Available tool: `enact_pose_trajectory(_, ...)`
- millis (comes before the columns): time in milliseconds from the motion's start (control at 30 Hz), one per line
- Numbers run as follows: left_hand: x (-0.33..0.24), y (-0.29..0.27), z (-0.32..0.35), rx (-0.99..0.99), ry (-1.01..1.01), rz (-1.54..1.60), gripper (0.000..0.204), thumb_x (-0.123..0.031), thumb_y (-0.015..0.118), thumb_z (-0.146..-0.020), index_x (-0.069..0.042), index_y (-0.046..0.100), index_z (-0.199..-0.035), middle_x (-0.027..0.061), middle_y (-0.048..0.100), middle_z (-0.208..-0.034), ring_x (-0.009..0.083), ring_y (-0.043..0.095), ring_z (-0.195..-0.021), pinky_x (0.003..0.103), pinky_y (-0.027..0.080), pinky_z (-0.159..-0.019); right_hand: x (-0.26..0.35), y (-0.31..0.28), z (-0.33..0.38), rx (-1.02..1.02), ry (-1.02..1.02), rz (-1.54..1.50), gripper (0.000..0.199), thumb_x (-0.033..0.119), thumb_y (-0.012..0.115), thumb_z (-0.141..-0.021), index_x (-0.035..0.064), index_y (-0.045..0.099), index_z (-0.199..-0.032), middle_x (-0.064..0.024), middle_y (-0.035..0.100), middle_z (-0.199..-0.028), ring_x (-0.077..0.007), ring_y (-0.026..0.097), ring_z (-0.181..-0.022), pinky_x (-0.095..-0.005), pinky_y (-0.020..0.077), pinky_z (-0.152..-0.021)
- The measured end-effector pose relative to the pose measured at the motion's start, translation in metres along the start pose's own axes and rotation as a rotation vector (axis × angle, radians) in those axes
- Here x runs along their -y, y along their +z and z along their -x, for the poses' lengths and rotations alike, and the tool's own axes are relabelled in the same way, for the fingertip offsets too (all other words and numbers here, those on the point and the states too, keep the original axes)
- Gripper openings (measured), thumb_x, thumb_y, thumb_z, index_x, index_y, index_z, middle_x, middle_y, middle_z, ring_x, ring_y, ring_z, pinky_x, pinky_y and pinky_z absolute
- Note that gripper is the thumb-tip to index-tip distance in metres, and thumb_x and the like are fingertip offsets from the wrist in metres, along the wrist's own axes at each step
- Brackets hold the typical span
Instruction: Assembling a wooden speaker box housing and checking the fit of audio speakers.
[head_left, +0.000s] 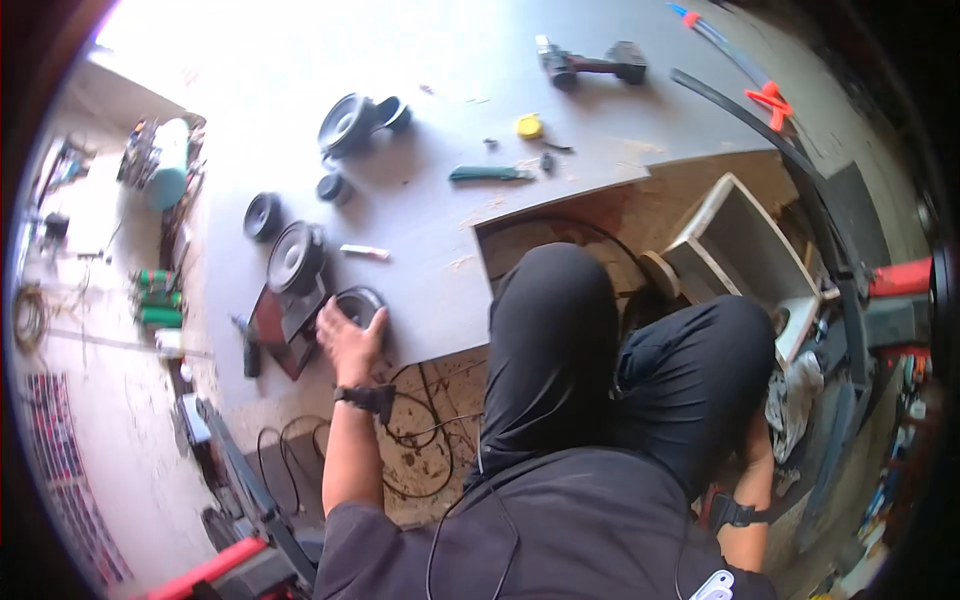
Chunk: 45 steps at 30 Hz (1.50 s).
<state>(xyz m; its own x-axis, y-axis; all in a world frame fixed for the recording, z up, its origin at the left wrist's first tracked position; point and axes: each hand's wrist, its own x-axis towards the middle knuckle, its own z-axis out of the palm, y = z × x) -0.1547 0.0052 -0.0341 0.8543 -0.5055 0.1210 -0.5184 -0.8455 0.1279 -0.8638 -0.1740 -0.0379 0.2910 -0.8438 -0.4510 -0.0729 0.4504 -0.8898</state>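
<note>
My left hand [352, 345] is at the near left edge of the grey table, its thumb and fingers spread about the near rim of a round black speaker [362, 303]. Just beyond it, a larger speaker with a grey cone [294, 258] leans by a dark reddish-brown panel [280, 330]. A smaller black speaker [262, 217] stands farther left. My right hand [757, 450] is down beside my right thigh; its fingers are hidden behind the leg, so what it touches does not show.
Farther back on the table [430, 250] are more speakers [348, 124], a white marker-like stick [365, 252], a green-handled knife [490, 174], a yellow tape measure [529, 126] and a cordless drill [590, 66]. An open wooden box [745, 240] stands right of my knees. Cables [425, 440] lie below the table edge.
</note>
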Motion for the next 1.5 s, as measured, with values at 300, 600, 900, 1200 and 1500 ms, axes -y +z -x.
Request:
enact_pose_trajectory(300, -0.057, -0.029, 0.058, 0.047, 0.228, 0.363, 0.082, -0.037, 0.081, -0.082, 0.001, 0.043, -0.144, 0.0218, 0.048, -0.14, 0.0389, 0.043, -0.132, 0.047, 0.034, -0.114, -0.003, -0.011, -0.015, 0.081, 0.025, -0.015, 0.066, 0.046, 0.034, -0.108, 0.0003, 0.032, -0.156, -0.0135, 0.038, -0.159, -0.0268, 0.037, -0.144, -0.036, 0.0282, -0.118)
enact_pose_trajectory(600, -0.029, -0.029, 0.058, 0.045, 0.098, 0.5, 0.069, -0.03, 0.077, -0.086, 0.001, 0.049, -0.14, 0.0212, 0.055, -0.134, 0.0366, 0.049, -0.127, 0.045, 0.038, -0.11, -0.004, -0.013, -0.015, 0.098, 0.029, -0.008, 0.072, 0.053, 0.035, -0.107, 0.0003, 0.033, -0.156, -0.0124, 0.039, -0.158, -0.0262, 0.038, -0.143, -0.0366, 0.0289, -0.118)
enact_pose_trajectory(900, -0.108, -0.079, 0.091, 0.407, 0.618, 0.769, 0.078, -0.038, 0.077, -0.086, -0.001, 0.043, -0.146, 0.0237, 0.049, -0.142, 0.0394, 0.046, -0.134, 0.047, 0.036, -0.114, -0.018, -0.012, 0.009, 0.065, 0.022, 0.003, 0.078, 0.061, 0.035, -0.106, 0.0004, 0.033, -0.156, -0.0113, 0.04, -0.158, -0.0256, 0.04, -0.142, -0.0371, 0.0296, -0.118)
enact_pose_trajectory(1200, -0.187, -0.096, 0.079, 0.278, 0.974, 0.784, 0.073, -0.033, 0.077, -0.085, -0.004, 0.048, -0.145, 0.0216, 0.049, -0.145, 0.0402, 0.046, -0.132, 0.049, 0.037, -0.113, 0.015, 0.008, 0.073, -0.298, -0.219, 0.423, 0.086, 0.065, 0.043, -0.103, -0.0038, 0.036, -0.154, -0.0125, 0.045, -0.156, -0.023, 0.041, -0.142, -0.0342, 0.0272, -0.119)
enact_pose_trajectory(1500, -0.238, -0.138, 0.084, 0.337, 1.245, 1.054, 0.027, -0.004, 0.072, -0.08, -0.001, 0.068, -0.107, 0.0152, 0.062, -0.105, 0.029, 0.062, -0.094, 0.039, 0.051, -0.085, 0.069, -0.001, 0.099, -0.56, -0.066, 0.106, 0.061, 0.034, 0.063, -0.101, 0.0025, 0.043, -0.15, -0.0119, 0.058, -0.14, -0.0205, 0.056, -0.126, -0.0304, 0.0413, -0.107)
